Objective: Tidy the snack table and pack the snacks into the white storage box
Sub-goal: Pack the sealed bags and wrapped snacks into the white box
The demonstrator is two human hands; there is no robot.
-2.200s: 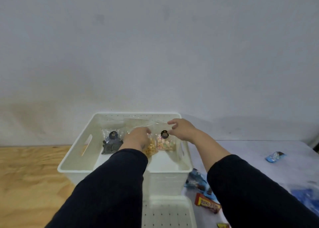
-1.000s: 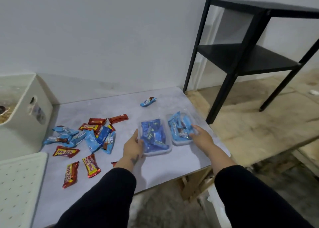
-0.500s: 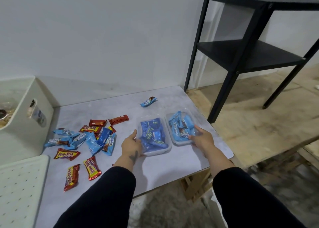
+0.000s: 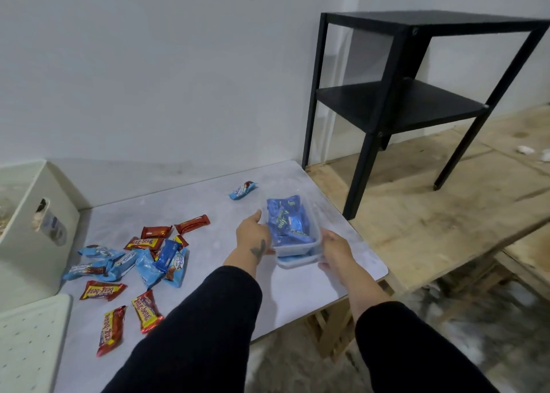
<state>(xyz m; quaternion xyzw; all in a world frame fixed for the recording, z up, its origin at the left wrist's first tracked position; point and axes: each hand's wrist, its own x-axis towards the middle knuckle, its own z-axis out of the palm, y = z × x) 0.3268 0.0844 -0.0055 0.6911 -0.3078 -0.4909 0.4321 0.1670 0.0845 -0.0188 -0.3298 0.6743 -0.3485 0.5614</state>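
Your left hand [image 4: 255,237] holds the left side of a clear plastic tub [image 4: 290,225] full of dark blue snack packs [image 4: 285,219]. Its thumb points up along the tub's wall and the other fingers go under the near edge. This tub sits on top of a second clear tub [image 4: 297,260], and only the near edge of that one shows. Your right hand [image 4: 334,251] grips the right near corner of the two tubs, with fingers curled round it. The stack is near the right end of the grey table [image 4: 214,202].

One light blue snack pack [image 4: 243,190] lies alone just behind the tubs. A heap of light blue packs [image 4: 131,263] and red Beng-Beng bars [image 4: 102,290] lies well to the left. The white storage box [image 4: 32,229] stands at the far left of the table, with its white lid [image 4: 26,345] lying flat in front of it. A black shelf stand [image 4: 416,95] is on the wooden floor to the right.
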